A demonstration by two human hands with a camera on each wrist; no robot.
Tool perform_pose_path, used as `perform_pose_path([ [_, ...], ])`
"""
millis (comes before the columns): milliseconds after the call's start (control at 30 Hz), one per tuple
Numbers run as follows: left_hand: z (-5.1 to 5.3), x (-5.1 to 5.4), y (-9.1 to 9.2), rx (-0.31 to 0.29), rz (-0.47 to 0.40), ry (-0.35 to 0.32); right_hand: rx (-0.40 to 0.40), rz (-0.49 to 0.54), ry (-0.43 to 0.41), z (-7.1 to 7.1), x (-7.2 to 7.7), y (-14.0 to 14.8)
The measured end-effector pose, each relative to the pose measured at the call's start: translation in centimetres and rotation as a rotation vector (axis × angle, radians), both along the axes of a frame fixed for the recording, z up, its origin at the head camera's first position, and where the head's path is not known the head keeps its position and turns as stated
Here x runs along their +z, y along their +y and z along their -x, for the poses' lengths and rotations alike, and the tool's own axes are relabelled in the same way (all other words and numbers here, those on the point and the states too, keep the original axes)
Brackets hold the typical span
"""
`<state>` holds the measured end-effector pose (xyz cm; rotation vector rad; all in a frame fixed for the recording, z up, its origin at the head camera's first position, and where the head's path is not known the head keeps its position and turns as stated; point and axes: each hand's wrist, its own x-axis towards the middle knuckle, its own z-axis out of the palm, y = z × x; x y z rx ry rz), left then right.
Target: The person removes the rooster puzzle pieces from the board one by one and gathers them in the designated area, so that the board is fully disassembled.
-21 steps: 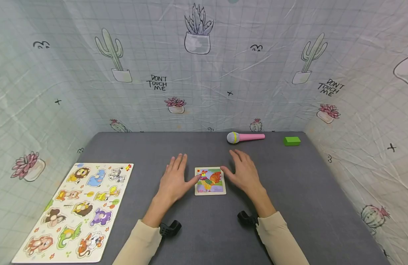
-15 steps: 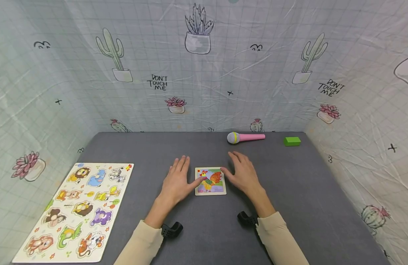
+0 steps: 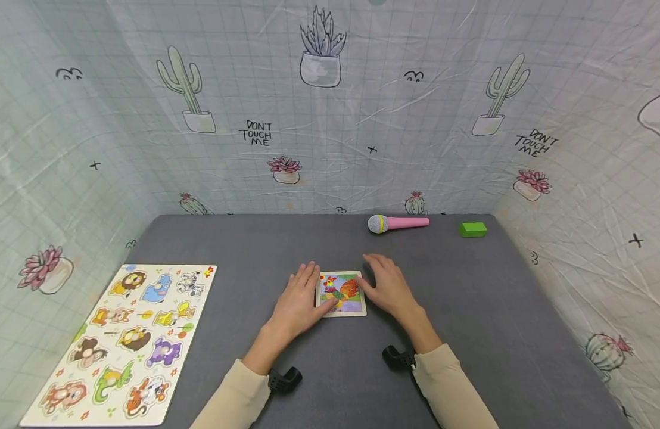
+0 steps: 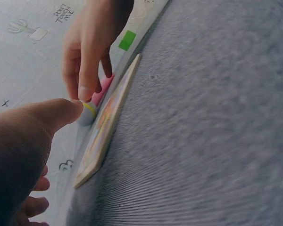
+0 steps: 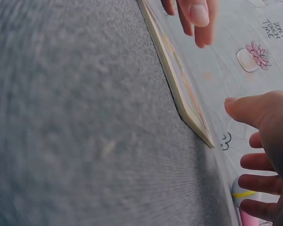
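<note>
A small square picture puzzle (image 3: 342, 285) of a rooster, with a pale wooden frame, lies flat on the grey table between the two hands. My left hand (image 3: 296, 302) is at its left side, fingers straight, the thumb over the lower part of the picture. Near the right edge my right hand (image 3: 390, 287) hovers, the thumb above the frame's corner. In the left wrist view the thumb (image 4: 61, 113) appears raised above the puzzle's surface. The right wrist view likewise shows a gap between the right thumb (image 5: 245, 109) and the puzzle (image 5: 179, 89). Neither hand holds anything.
A large animal puzzle board (image 3: 121, 342) lies at the left of the table. Toward the back are a pink toy microphone (image 3: 407, 222) and a green block (image 3: 473, 229). A patterned cloth (image 3: 330, 119) hangs around the back and sides.
My left hand has moved right and nearer to me, its thumb now further over the rooster puzzle. The right hand has shifted slightly nearer and inward. The puzzle stays in place.
</note>
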<state>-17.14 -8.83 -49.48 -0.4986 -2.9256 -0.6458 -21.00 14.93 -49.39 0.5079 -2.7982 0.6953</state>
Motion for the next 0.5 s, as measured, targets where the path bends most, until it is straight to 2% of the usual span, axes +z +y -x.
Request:
perform_pose_path([
  [267,-0.04,-0.74,0.47,-0.043,0.000,0.042,0.014,-0.001,-0.004,0.12,-0.56,-0.23],
  [500,-0.08,-1.02,0.51,-0.048,0.007,0.030,0.044,0.005,-0.075,-0.05,-0.64,-0.42],
])
